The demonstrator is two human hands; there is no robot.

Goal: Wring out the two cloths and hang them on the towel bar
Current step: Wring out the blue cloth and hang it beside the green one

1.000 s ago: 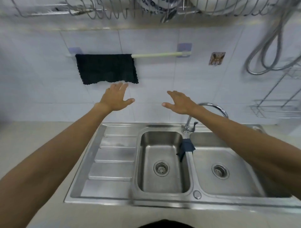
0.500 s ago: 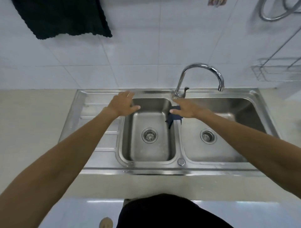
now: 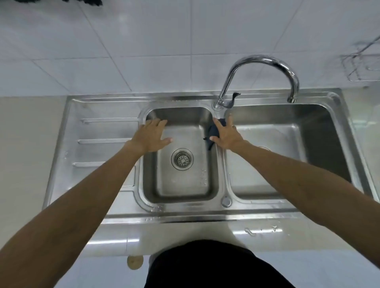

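A small dark blue cloth [image 3: 213, 131] lies draped over the divider between the two basins of the steel sink [image 3: 102, 205]. My right hand [image 3: 226, 136] lies flat on it, fingers spread, thumb at the cloth's lower edge, and covers most of it. My left hand [image 3: 152, 135] hovers open over the left rim of the left basin and holds nothing. Only the bottom fringe of the black cloth [image 3: 90, 2] shows at the top edge. The towel bar is out of view.
A curved chrome tap [image 3: 267, 61] rises behind the divider, its spout over the right basin. The drainboard [image 3: 102, 141] is on the left. A wire rack [image 3: 364, 67] hangs on the tiled wall at right. Water drops lie on the front counter.
Both hands dropped from the wall by the hung black cloth down to the sink. My view tilted down, so the bar left the frame. My right hand landed on the blue cloth.
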